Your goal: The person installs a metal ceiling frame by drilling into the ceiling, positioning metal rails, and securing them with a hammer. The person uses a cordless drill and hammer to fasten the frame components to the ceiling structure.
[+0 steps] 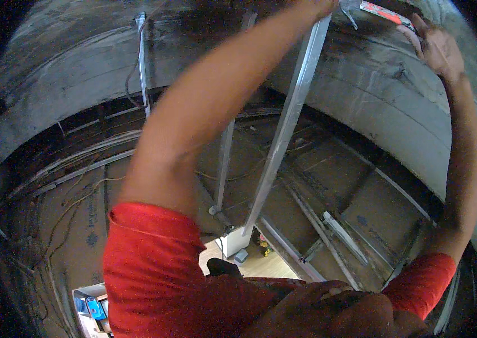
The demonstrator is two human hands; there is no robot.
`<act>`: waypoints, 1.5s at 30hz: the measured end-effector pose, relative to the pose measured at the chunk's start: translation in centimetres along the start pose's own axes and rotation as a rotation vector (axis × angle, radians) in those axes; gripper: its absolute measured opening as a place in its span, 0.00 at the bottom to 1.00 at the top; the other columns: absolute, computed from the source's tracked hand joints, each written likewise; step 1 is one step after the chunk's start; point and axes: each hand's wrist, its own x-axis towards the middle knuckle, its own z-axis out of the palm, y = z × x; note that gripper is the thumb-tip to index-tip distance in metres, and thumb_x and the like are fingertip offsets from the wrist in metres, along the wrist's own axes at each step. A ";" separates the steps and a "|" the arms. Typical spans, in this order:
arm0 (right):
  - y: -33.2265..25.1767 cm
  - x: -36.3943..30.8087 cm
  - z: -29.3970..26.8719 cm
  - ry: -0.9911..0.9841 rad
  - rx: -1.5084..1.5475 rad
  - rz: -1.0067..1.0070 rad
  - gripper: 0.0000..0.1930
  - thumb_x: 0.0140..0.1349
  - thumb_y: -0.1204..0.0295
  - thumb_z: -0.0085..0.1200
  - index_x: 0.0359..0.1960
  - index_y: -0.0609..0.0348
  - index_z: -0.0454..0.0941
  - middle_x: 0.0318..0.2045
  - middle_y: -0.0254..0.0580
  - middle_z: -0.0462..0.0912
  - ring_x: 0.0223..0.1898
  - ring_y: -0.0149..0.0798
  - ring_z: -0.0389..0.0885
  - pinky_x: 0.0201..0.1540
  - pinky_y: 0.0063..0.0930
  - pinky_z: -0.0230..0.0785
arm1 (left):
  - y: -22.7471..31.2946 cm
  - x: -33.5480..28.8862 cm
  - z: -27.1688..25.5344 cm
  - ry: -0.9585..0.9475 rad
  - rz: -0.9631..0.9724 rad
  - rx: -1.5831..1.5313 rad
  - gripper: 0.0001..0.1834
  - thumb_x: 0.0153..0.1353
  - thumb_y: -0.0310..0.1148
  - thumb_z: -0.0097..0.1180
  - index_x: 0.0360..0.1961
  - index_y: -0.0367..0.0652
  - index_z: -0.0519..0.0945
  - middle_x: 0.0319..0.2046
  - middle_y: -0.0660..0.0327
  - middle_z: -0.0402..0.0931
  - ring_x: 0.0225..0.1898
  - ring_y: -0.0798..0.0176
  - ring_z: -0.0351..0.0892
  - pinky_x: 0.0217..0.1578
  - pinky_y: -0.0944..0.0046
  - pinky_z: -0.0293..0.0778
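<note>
My right hand (440, 52) is raised at the upper right, closed round the end of a hammer (382, 12) with an orange-red and white handle. The hammer's metal head points left, its curved claw hanging down beside the top of a metal stud (292, 110). My left arm reaches up across the middle. At the top edge, my left hand (320, 7) is at the stud's upper end; its fingers are cut off, so I cannot tell their grip. This long silvery stud runs from there down to the opening below.
Grey concrete surfaces curve overhead. Another metal strip (142, 62) hangs at the left with a dark cable beside it. Brown boards (328, 174) with metal rails and loose cables lie below. Through an opening, a light wooden floor (255, 263) shows. A blue box (95, 308) sits lower left.
</note>
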 end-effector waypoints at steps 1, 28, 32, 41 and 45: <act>0.0 -1.0 0.3 -0.073 -0.026 0.000 0.29 0.68 0.45 0.44 0.55 0.59 0.73 0.37 0.60 0.83 0.36 0.62 0.82 0.36 0.50 0.76 | -0.6 -3.0 1.0 0.075 -0.004 -0.022 0.42 0.61 0.57 0.51 0.71 0.47 0.57 0.67 0.43 0.60 0.66 0.34 0.60 0.66 0.50 0.58; 3.4 -1.2 -0.3 0.077 -0.076 -0.495 0.26 0.63 0.52 0.55 0.48 0.66 0.74 0.40 0.61 0.82 0.38 0.60 0.82 0.39 0.44 0.76 | -9.8 -35.6 -3.0 -0.335 -0.433 -0.214 0.42 0.69 0.54 0.46 0.75 0.53 0.41 0.49 0.35 0.76 0.38 0.30 0.80 0.35 0.44 0.76; -0.1 -0.3 -1.8 -0.049 -0.093 -0.037 0.25 0.63 0.53 0.56 0.47 0.64 0.74 0.38 0.56 0.82 0.41 0.57 0.82 0.41 0.44 0.76 | -10.8 -36.0 -2.7 -0.284 -0.357 -0.220 0.42 0.69 0.52 0.47 0.75 0.53 0.41 0.51 0.40 0.77 0.26 0.44 0.80 0.29 0.51 0.76; -0.7 -1.4 -1.1 0.144 -0.072 -0.254 0.23 0.65 0.50 0.52 0.45 0.60 0.73 0.30 0.52 0.81 0.31 0.56 0.81 0.34 0.46 0.74 | -10.3 -35.6 -3.2 -0.365 -0.436 -0.250 0.43 0.69 0.50 0.48 0.75 0.50 0.40 0.61 0.37 0.67 0.51 0.37 0.77 0.49 0.50 0.74; -0.3 -1.3 -0.2 0.278 0.047 -0.246 0.24 0.64 0.48 0.51 0.43 0.60 0.72 0.28 0.51 0.79 0.31 0.56 0.80 0.34 0.44 0.73 | -9.9 -35.8 -2.9 -0.305 -0.389 -0.231 0.42 0.69 0.51 0.47 0.75 0.49 0.42 0.54 0.35 0.72 0.50 0.32 0.76 0.50 0.47 0.73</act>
